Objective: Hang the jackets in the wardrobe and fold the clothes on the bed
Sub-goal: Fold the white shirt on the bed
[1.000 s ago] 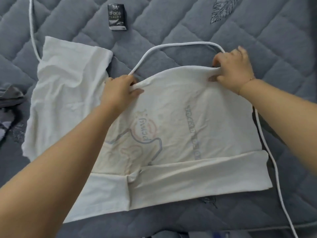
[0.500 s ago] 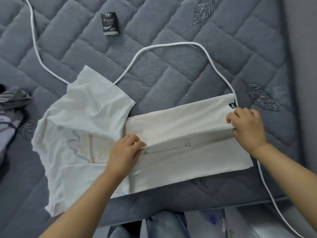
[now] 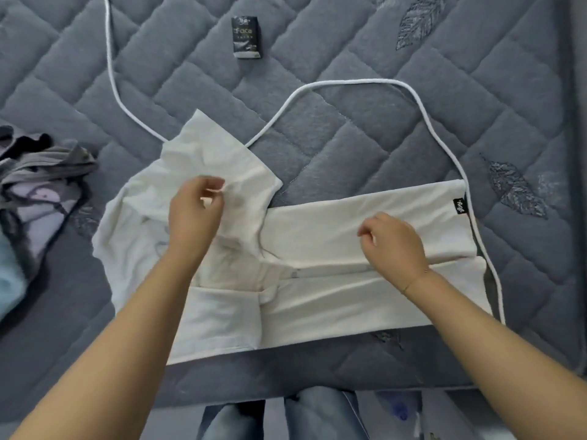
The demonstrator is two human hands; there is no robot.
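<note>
Hovering over the half-folded white T-shirt (image 3: 349, 230) on the bed (image 3: 365, 128): left hand (image 3: 193, 214) and right hand (image 3: 394, 246), both loosely curled, grasping nothing.

A small black packet (image 3: 247, 38) printed with the word "face" lies on the quilted grey mattress cover (image 3: 349, 128), well apart from the other items. A white cord (image 3: 355, 82) runs across the cover in a wide loop (one end leaves the frame at the top). Embroidered leaf motifs (image 3: 419, 20) mark the cover at the upper right.
</note>
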